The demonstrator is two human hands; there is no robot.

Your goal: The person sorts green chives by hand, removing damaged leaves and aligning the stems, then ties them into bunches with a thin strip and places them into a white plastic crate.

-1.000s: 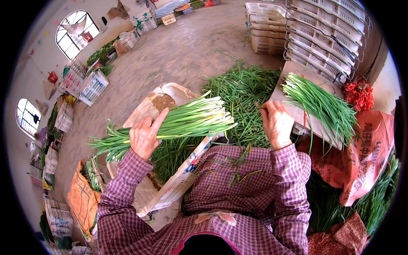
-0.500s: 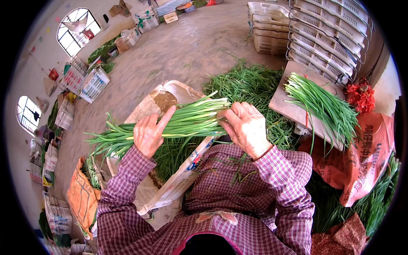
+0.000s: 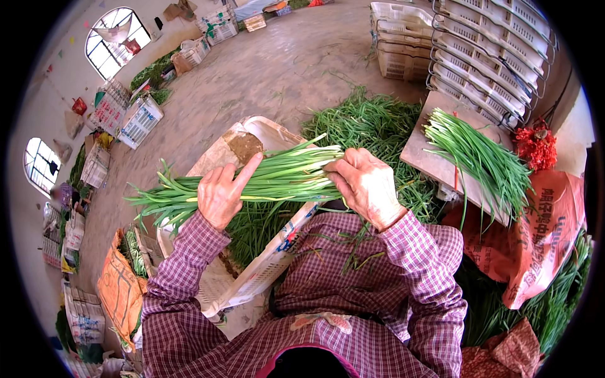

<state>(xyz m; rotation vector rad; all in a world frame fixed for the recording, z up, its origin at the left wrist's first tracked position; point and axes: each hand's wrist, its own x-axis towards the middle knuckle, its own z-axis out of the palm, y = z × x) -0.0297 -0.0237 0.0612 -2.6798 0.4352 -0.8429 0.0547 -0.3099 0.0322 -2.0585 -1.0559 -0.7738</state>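
Observation:
A bunch of long green chives (image 3: 283, 173) lies sideways across my lap, pale stem ends to the right and leaf tips to the left. Wrapped round its leafy part is my left hand (image 3: 220, 194), with the index finger stretched along the top. My right hand (image 3: 367, 188) pinches at the pale stem ends; whether it grips one stalk or several is hidden. Beneath the bunch, a white plastic crate (image 3: 268, 274) holds more loose greens (image 3: 255, 230). A second chive bunch (image 3: 476, 157), with a red tie around it, rests on a board (image 3: 417, 143) to my right.
Loose greens (image 3: 365, 123) are heaped on the floor ahead. Behind the board stand tall stacked crates (image 3: 485, 53) and a cluster of red ties (image 3: 535, 146). A red sack (image 3: 542, 236) covers greens at right; an orange sack (image 3: 120, 290) lies at left.
The fingers of my right hand have shifted slightly at the stem ends. My left hand and the bunch have stayed nearly in place.

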